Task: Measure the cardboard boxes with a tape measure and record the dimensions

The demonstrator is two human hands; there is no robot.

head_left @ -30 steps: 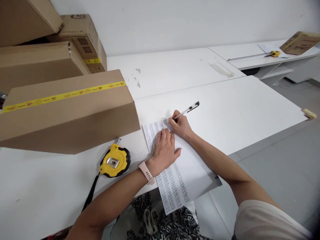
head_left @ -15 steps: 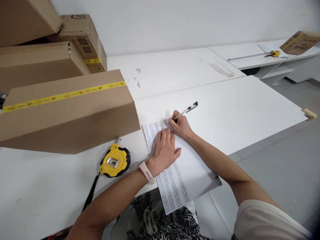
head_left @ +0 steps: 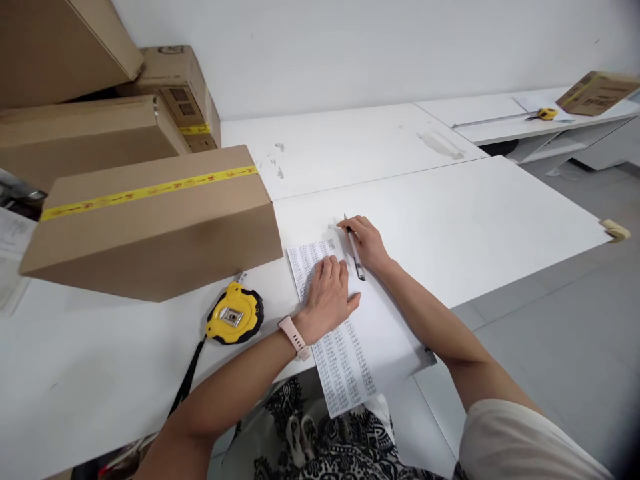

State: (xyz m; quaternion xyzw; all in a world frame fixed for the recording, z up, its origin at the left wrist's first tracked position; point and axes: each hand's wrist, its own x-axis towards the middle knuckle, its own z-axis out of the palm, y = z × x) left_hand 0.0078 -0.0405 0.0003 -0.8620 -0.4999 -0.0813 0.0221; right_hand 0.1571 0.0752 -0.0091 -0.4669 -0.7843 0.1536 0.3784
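My left hand point(head_left: 330, 290) lies flat with its fingers stretched out on a sheet of paper point(head_left: 345, 373) covered in columns of small handwriting. A pink band circles the left wrist. At the sheet's upper right, my right hand point(head_left: 367, 240) is curled, with a white-and-black pen point(head_left: 356, 259) tucked in its fingers. The pen's clip end points down toward me. A small pale shape, too faint to name, shows by the right fingertips. To the left of my left hand rests a yellow and black tape measure point(head_left: 235, 315) with a black strap.
A large cardboard box point(head_left: 165, 247) with yellow tape stands on the white table point(head_left: 440, 220) at left, with several more boxes point(head_left: 90, 130) behind it. Another tape measure point(head_left: 547, 114) and a carton point(head_left: 597, 93) sit at the far right. A wooden piece point(head_left: 615, 231) is at the table's right corner.
My right hand has lifted the pen from its writing pose and swung it round, so its clip end now points toward me. The left hand stays on the paper. The view has shifted slightly.
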